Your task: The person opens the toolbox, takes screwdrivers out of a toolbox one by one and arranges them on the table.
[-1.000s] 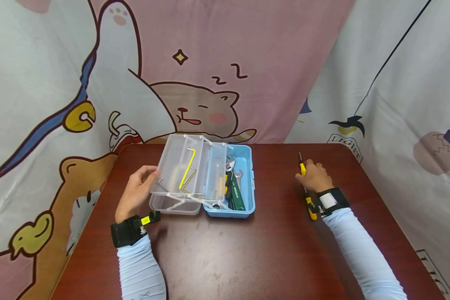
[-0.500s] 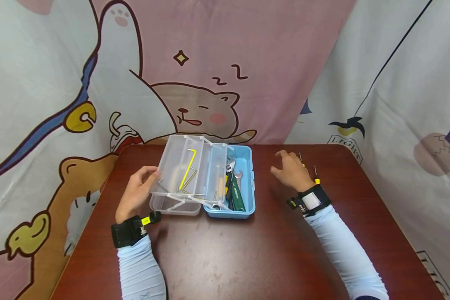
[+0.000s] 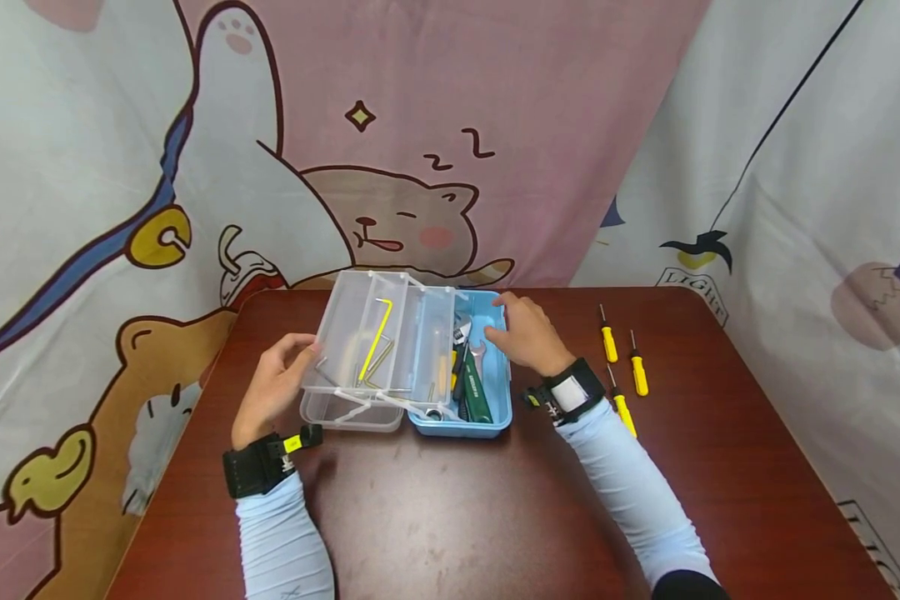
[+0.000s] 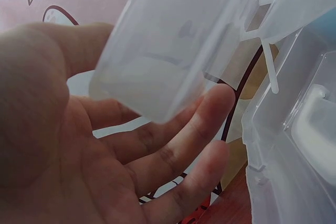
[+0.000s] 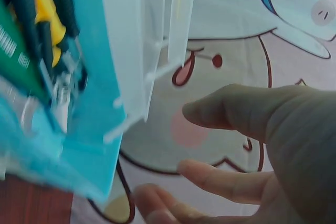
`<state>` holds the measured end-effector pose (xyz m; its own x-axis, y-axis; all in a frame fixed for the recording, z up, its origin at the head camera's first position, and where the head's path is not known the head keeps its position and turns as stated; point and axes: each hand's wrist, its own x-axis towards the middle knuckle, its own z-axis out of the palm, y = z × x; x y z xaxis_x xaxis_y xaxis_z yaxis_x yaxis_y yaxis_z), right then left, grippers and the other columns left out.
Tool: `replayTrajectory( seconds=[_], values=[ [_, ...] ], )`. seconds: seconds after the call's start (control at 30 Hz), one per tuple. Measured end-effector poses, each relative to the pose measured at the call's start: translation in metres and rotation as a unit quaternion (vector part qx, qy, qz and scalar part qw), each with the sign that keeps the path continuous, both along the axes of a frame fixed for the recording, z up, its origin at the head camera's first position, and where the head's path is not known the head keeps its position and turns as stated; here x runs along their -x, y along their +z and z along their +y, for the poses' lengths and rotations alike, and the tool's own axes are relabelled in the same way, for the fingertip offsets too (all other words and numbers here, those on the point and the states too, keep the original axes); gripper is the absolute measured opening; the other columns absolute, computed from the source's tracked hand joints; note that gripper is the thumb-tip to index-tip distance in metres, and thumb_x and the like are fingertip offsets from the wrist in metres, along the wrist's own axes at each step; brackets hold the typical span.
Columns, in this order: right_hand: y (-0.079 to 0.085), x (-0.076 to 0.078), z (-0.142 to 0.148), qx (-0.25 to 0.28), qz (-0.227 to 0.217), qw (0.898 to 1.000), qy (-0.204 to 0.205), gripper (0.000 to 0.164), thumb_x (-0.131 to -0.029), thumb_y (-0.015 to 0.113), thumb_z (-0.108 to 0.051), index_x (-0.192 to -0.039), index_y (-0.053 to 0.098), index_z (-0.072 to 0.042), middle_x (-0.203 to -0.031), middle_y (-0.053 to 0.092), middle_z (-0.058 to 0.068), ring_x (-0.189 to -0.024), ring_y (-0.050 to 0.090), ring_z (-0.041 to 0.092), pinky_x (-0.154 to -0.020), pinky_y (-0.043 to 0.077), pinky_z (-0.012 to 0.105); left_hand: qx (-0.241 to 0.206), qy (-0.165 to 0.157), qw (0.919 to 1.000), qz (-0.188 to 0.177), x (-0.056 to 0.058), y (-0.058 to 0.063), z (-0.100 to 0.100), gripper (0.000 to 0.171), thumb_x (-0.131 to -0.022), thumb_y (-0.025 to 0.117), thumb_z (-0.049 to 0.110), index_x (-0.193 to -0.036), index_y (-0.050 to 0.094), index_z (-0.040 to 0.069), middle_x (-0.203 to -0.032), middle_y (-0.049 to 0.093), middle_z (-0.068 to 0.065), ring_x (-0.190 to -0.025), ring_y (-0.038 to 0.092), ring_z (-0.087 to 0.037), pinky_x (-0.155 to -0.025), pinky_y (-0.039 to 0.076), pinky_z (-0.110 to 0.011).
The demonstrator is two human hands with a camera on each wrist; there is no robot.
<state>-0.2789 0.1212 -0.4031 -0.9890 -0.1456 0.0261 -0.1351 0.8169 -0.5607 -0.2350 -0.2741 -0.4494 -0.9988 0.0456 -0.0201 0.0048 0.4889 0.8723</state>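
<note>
My left hand (image 3: 270,383) holds the left edge of the raised clear plastic tray (image 3: 341,321); in the left wrist view the tray's corner (image 4: 152,85) sits between thumb and fingers. A yellow hex key (image 3: 375,340) and several metal hex keys show in the tray. My right hand (image 3: 531,335), fingers spread and holding nothing, hovers at the right rim of the blue toolbox (image 3: 506,375). Inside that box lie an open-end wrench (image 3: 478,354), an adjustable wrench (image 3: 461,329) and a green-handled tool (image 3: 475,392). The tray hides part of the box's contents.
Three yellow-handled screwdrivers lie on the brown table (image 3: 450,517) at the right: a far one (image 3: 609,343), a right one (image 3: 639,377) and a near one (image 3: 624,414). A cartoon-print cloth (image 3: 570,150) hangs behind the table.
My right hand has let go of a screwdriver, leaving it on the table, and moved left to the toolbox rim. My left hand has stayed on the tray.
</note>
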Motion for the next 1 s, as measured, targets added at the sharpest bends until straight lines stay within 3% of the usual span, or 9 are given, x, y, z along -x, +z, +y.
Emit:
replayTrajectory(
  seconds=[0.2,0.4,0.53,0.63,0.73,1.0],
  values=[
    [-0.008,0.005,-0.028,-0.017,-0.031,0.999,0.039,0.053,-0.098,0.072,-0.027,-0.143,0.058,-0.003,-0.118,0.073,0.018,-0.083,0.066,0.026,-0.068,0.052,0.037,-0.001,-0.002,1.0000,0.006,-0.002,0.002,0.002,0.053,-0.112,0.046,0.042,-0.148,0.053,0.005,-0.148,0.055,-0.023,-0.121,0.056,-0.035,-0.089,0.049,-0.032],
    [-0.022,0.008,-0.047,-0.047,-0.089,0.992,0.081,0.042,-0.100,0.069,-0.022,-0.135,0.062,-0.001,-0.124,0.071,0.017,-0.083,0.064,0.025,-0.065,0.049,0.032,-0.001,0.000,1.0000,0.004,-0.005,0.000,0.005,0.052,-0.112,0.047,0.043,-0.147,0.054,0.006,-0.144,0.058,-0.022,-0.118,0.058,-0.032,-0.088,0.050,-0.030],
    [-0.030,0.013,-0.051,-0.068,-0.116,0.986,0.097,0.030,-0.102,0.067,-0.025,-0.121,0.064,-0.002,-0.104,0.069,0.015,-0.078,0.063,0.025,-0.064,0.047,0.033,0.000,0.001,1.0000,0.006,-0.005,0.000,0.005,0.052,-0.112,0.048,0.044,-0.146,0.055,0.005,-0.142,0.059,-0.022,-0.118,0.058,-0.031,-0.088,0.050,-0.030],
    [-0.036,0.016,-0.051,-0.075,-0.136,0.983,0.101,0.031,-0.101,0.070,-0.030,-0.117,0.065,-0.003,-0.097,0.067,0.012,-0.079,0.062,0.025,-0.066,0.047,0.035,-0.001,0.001,1.0000,0.006,-0.004,0.000,0.005,0.051,-0.112,0.048,0.043,-0.146,0.055,0.005,-0.142,0.059,-0.021,-0.118,0.057,-0.031,-0.088,0.049,-0.030],
    [-0.042,0.019,-0.050,-0.082,-0.146,0.981,0.100,0.038,-0.099,0.073,-0.033,-0.122,0.065,-0.003,-0.103,0.069,0.012,-0.084,0.064,0.025,-0.073,0.051,0.037,-0.004,0.001,1.0000,0.004,-0.003,0.001,0.005,0.051,-0.112,0.048,0.043,-0.146,0.055,0.005,-0.143,0.059,-0.021,-0.119,0.057,-0.031,-0.088,0.049,-0.028],
    [-0.051,0.021,-0.055,-0.108,-0.127,0.983,0.080,0.045,-0.095,0.077,-0.029,-0.130,0.060,-0.007,-0.113,0.072,0.015,-0.090,0.067,0.028,-0.079,0.055,0.045,-0.003,0.004,1.0000,0.005,-0.002,0.002,0.004,0.051,-0.112,0.049,0.042,-0.147,0.055,0.006,-0.144,0.059,-0.020,-0.121,0.057,-0.029,-0.088,0.048,-0.026]
  ],
)
